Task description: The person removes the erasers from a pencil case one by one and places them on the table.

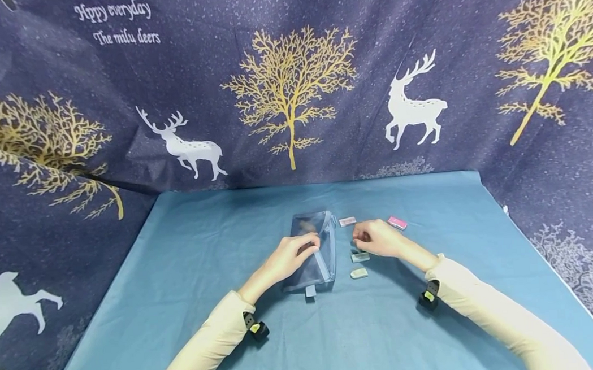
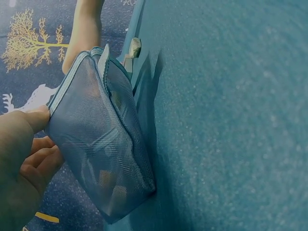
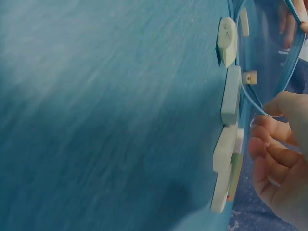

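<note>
My left hand (image 1: 294, 256) pinches the edge of a blue see-through mesh zip pouch (image 2: 89, 110) between thumb and fingers. The pouch gapes along its zipper, and pale blocks (image 2: 107, 177) show through the mesh. Over on the right, my right hand (image 1: 378, 237) hovers above a row of small eraser-like blocks, its fingers loosely bent with no block visible between them. Close under it lies one pale block (image 1: 360, 257); another pale block (image 1: 359, 273), rounded at one end, is nearer the front. In the right wrist view, the fingertips (image 3: 269, 124) overlap the pouch's edge.
Beyond the right hand lie a pinkish-white block (image 1: 347, 221) and a bright pink block (image 1: 397, 223). A white tag (image 1: 310, 291) sticks out from the pouch's near end. Blue cloth (image 1: 202, 230) covers the table; a dark printed curtain (image 1: 293, 123) hangs behind it.
</note>
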The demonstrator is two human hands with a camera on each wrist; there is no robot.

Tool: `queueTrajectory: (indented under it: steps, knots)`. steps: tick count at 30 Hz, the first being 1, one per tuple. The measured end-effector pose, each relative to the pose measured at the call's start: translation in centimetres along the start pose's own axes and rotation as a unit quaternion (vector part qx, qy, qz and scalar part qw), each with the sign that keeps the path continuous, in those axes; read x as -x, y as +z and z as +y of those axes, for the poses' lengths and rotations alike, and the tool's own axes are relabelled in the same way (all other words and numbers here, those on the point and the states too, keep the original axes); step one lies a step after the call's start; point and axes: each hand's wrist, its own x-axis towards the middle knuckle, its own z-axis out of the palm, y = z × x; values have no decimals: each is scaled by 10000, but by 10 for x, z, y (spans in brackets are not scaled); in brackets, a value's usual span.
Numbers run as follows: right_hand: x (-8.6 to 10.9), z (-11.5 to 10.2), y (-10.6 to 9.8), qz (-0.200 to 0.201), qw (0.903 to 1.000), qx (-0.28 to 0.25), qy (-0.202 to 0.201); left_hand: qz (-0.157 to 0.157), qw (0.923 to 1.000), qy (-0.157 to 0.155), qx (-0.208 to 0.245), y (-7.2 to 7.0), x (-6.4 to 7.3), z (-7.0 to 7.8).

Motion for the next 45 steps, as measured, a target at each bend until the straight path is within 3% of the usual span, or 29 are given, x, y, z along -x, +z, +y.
queueTrajectory:
  steps: [9, 16, 25, 39, 45]
  knots:
    - [-13, -15, 6, -207, 9992, -188, -291, -36, 10000, -76, -39, 0, -1, 1]
    - [-22, -21, 12, -145, 9965, -168, -804, -22, 10000, -5, -25, 1, -2, -1]
    - [-25, -26, 16, -387, 9953, -487, -740, -32, 10000, 14, -18, 1, -1, -1]
    - [-31, -30, 23, -415, 9935, -488, -945, 104, 9998, 174, -69, 3, -2, -2]
    - [-33, -30, 27, -495, 9920, -525, -1036, 106, 9999, 78, -32, 4, -2, -2]
